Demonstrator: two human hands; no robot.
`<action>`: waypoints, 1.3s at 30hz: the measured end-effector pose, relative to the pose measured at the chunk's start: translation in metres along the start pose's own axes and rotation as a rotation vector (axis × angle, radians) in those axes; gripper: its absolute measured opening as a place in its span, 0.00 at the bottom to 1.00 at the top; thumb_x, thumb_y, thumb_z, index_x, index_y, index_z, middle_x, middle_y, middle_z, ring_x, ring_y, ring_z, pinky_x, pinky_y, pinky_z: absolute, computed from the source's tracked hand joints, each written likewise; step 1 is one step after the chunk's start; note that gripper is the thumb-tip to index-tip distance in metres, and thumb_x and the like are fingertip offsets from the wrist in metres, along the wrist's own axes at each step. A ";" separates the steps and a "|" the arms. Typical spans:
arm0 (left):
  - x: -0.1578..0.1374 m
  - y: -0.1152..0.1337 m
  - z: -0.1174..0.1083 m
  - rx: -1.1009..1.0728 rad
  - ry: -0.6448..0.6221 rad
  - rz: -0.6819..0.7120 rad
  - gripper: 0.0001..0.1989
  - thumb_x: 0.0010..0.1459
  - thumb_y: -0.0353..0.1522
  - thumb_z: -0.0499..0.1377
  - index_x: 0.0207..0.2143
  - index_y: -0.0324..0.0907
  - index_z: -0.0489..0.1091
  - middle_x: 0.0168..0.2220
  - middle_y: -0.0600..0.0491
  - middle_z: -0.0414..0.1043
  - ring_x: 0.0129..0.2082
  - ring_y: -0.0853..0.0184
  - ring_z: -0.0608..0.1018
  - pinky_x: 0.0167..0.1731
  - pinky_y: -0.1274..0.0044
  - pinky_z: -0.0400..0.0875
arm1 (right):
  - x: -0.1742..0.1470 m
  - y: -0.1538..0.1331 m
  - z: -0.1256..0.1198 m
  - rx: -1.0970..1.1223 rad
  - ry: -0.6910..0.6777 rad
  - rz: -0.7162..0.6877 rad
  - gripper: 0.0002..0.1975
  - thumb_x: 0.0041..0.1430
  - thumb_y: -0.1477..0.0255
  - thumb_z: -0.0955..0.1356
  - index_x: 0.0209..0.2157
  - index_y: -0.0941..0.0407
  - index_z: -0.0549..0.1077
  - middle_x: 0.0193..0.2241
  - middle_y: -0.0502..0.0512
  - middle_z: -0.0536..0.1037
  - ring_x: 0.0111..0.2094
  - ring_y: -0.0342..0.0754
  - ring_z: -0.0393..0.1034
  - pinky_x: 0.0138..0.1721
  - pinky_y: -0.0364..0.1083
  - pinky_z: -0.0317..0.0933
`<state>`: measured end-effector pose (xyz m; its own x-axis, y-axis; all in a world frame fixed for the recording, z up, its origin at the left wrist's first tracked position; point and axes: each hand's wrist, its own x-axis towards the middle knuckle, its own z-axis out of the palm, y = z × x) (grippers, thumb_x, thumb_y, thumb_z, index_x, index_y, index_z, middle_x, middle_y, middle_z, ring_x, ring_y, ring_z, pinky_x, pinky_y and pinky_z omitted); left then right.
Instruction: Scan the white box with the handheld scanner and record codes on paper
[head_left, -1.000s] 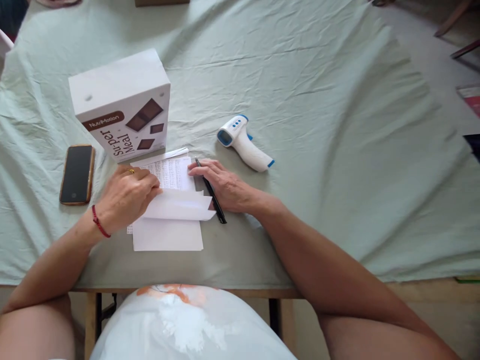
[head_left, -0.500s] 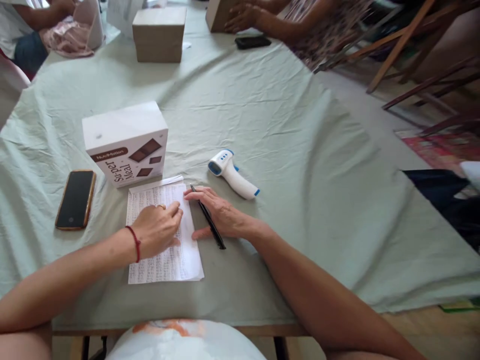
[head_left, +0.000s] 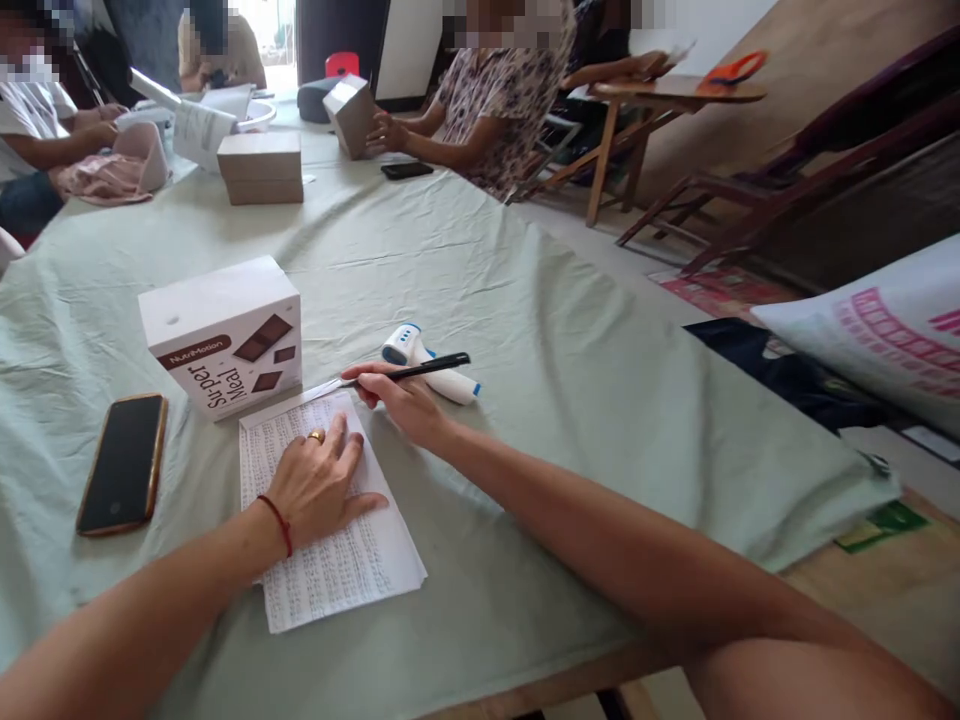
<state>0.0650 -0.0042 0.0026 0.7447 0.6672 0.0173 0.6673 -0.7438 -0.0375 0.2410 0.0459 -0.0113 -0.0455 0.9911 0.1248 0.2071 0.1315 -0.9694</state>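
My left hand (head_left: 322, 475) lies open on a pad of paper (head_left: 337, 585) covered in small handwriting, its fingers and thumb spread. Closed around a black pen (head_left: 435, 366), my right hand (head_left: 405, 408) is at the pad's top right corner. The pen slants back to the right over a white and blue infrared thermometer (head_left: 454, 387), partly covering it. Behind the pad stands a white Nutrimotion box (head_left: 217, 345). To the left a smartphone (head_left: 122, 465) in a brown-edged case lies screen up.
Cardboard boxes (head_left: 261, 172), a black phone (head_left: 406, 171) and a pink cloth (head_left: 101, 180) are at the table's far end. Several people sit there; one person's hands (head_left: 386, 133) touch a box. A white printed sack (head_left: 885, 335) and wooden chairs stand to the right.
My right hand has closed on the pen and moved up to the pad's top corner. My left hand has flattened and spread on the paper. The view has tilted up.
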 end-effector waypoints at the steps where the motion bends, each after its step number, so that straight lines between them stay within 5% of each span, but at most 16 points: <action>1: 0.000 -0.001 0.001 -0.007 0.025 0.006 0.36 0.59 0.55 0.54 0.54 0.33 0.66 0.59 0.32 0.63 0.47 0.50 0.75 0.42 0.64 0.72 | 0.002 0.003 0.005 0.004 0.031 -0.005 0.16 0.53 0.61 0.62 0.32 0.57 0.75 0.19 0.48 0.68 0.23 0.44 0.63 0.26 0.45 0.62; 6: 0.003 -0.007 0.003 -0.067 0.065 0.026 0.35 0.56 0.54 0.59 0.52 0.34 0.68 0.61 0.33 0.62 0.49 0.49 0.74 0.45 0.63 0.71 | 0.004 0.015 0.013 -0.025 0.129 -0.029 0.09 0.44 0.65 0.66 0.27 0.55 0.72 0.22 0.48 0.73 0.23 0.44 0.65 0.26 0.44 0.62; 17: 0.008 -0.008 0.012 -0.069 0.101 0.051 0.37 0.58 0.52 0.58 0.56 0.28 0.66 0.62 0.30 0.59 0.46 0.50 0.75 0.41 0.63 0.73 | -0.006 0.020 0.011 -0.145 0.200 -0.102 0.04 0.45 0.70 0.65 0.20 0.54 0.67 0.18 0.47 0.69 0.22 0.42 0.60 0.25 0.43 0.59; 39: 0.007 -0.005 0.013 -0.120 0.082 0.024 0.39 0.57 0.50 0.60 0.58 0.26 0.64 0.60 0.30 0.62 0.47 0.50 0.75 0.42 0.63 0.73 | -0.007 0.022 0.012 -0.260 0.141 -0.145 0.04 0.49 0.71 0.65 0.22 0.54 0.68 0.19 0.47 0.71 0.23 0.43 0.63 0.26 0.43 0.60</action>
<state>0.0667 0.0053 -0.0098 0.7553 0.6477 0.0998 0.6427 -0.7619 0.0803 0.2342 0.0412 -0.0362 0.0393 0.9522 0.3029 0.4520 0.2534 -0.8553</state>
